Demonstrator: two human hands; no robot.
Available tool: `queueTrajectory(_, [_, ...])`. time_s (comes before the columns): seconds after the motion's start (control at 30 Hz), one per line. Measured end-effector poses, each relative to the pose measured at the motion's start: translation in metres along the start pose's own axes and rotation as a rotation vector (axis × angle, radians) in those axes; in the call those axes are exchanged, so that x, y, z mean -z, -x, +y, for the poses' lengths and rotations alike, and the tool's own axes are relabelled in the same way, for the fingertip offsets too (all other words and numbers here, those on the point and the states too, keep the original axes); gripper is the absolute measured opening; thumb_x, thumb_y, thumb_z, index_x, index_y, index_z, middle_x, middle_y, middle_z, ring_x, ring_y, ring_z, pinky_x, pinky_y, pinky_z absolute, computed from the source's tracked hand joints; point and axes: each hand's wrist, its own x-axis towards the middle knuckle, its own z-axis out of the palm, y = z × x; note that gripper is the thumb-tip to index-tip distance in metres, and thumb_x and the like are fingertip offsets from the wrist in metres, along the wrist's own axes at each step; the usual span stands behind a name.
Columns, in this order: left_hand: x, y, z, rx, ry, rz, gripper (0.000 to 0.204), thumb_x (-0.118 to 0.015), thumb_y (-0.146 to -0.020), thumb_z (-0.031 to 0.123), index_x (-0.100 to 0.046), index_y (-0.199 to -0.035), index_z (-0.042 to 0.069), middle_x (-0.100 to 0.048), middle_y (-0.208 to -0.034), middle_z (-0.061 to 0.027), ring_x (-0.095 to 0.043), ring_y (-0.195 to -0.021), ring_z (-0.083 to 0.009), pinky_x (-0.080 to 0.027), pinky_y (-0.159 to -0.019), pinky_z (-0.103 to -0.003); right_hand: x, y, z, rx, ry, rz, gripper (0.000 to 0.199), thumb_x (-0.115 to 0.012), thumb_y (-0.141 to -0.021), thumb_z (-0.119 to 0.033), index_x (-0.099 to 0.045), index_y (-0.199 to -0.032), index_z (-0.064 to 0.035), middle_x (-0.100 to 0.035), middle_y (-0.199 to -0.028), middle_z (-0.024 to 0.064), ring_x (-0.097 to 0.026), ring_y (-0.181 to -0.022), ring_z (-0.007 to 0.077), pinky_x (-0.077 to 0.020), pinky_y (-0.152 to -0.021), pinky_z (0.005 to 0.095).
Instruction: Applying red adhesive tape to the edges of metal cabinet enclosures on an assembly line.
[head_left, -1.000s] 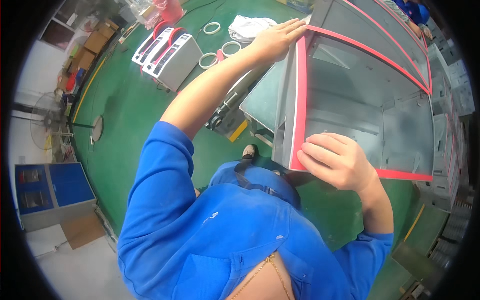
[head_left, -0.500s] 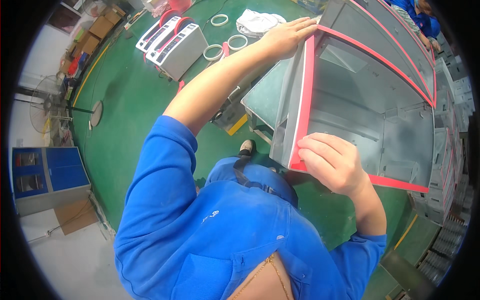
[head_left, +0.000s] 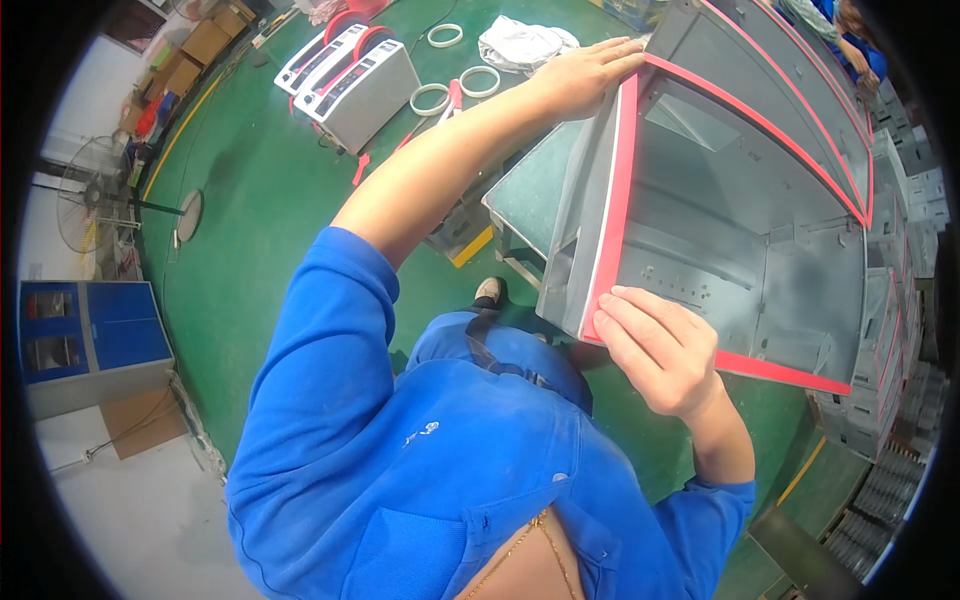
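Left hand (head_left: 585, 75) and right hand (head_left: 660, 350) press opposite corners of the red-edged metal cabinet (head_left: 740, 210).

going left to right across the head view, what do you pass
blue cabinet → standing fan → grey tape machines → white tape rings → left hand on the box's top corner → right hand → open grey metal box with red edging → stacked grey boxes

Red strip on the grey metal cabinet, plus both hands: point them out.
red strip (head_left: 612, 200), head view, middle of the left front edge run
left hand (head_left: 585, 75), head view, back of hand
right hand (head_left: 665, 350), head view, knuckles
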Motion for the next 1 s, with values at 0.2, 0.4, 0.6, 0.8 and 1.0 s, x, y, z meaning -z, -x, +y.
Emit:
queueTrajectory(0.2, [0.0004, 0.0006, 0.0001, 0.013, 0.009, -0.007, 0.073, -0.040, -0.061, -0.013, -0.037, -0.130, 0.010, -0.032, -0.137, -0.0078, -0.027, -0.129, -0.0237, -0.034, -0.101, -0.035, 0.0013, 0.0030, -0.0023, -0.015, 0.002, -0.040, 0.021, -0.063, -0.061, -0.005, -0.062, -0.081, 0.0022, -0.062, -0.084, 0.0119, -0.063, -0.077, 0.0226, -0.0518, -0.060, 0.0281])
queueTrajectory(0.4, [0.0002, 0.0006, 0.0008, 0.021, 0.007, -0.009, 0.073, -0.040, -0.060, -0.014, -0.037, -0.130, 0.010, -0.032, -0.137, -0.0077, -0.027, -0.129, -0.0242, -0.033, -0.101, -0.035, -0.0010, 0.0047, -0.0047, -0.023, 0.012, -0.030, 0.022, -0.062, -0.061, -0.006, -0.062, -0.082, 0.0033, -0.063, -0.085, 0.0133, -0.063, -0.078, 0.0235, -0.0520, -0.061, 0.0286])
queueTrajectory(0.6, [-0.0020, 0.0004, -0.0011, 0.008, 0.019, 0.014, 0.074, -0.040, -0.060, -0.014, -0.037, -0.130, 0.009, -0.034, -0.137, -0.0084, -0.028, -0.129, -0.0251, -0.032, -0.102, -0.035, -0.0010, 0.0037, -0.0070, -0.026, 0.028, -0.031, 0.022, -0.061, -0.061, -0.006, -0.062, -0.081, 0.0037, -0.063, -0.085, 0.0142, -0.063, -0.077, 0.0240, -0.0521, -0.061, 0.0286])
queueTrajectory(0.8, [-0.0020, 0.0007, 0.0000, 0.005, 0.013, 0.026, 0.072, -0.041, -0.060, -0.014, -0.038, -0.129, 0.009, -0.035, -0.136, -0.0089, -0.029, -0.128, -0.0254, -0.032, -0.102, -0.034, 0.0013, 0.0006, -0.0080, -0.021, 0.032, -0.056, 0.020, -0.061, -0.062, -0.006, -0.061, -0.080, 0.0039, -0.062, -0.084, 0.0150, -0.063, -0.077, 0.0242, -0.0520, -0.061, 0.0286])
queueTrajectory(1.0, [-0.0033, 0.0006, 0.0002, 0.001, -0.010, 0.037, 0.071, -0.041, -0.061, -0.013, -0.039, -0.128, 0.009, -0.035, -0.136, -0.0088, -0.029, -0.128, -0.0249, -0.033, -0.101, -0.035, 0.0021, -0.0013, -0.0100, -0.013, 0.059, -0.088, 0.018, -0.062, -0.064, -0.006, -0.060, -0.078, 0.0041, -0.062, -0.084, 0.0158, -0.062, -0.077, 0.0246, -0.0521, -0.061, 0.0290])
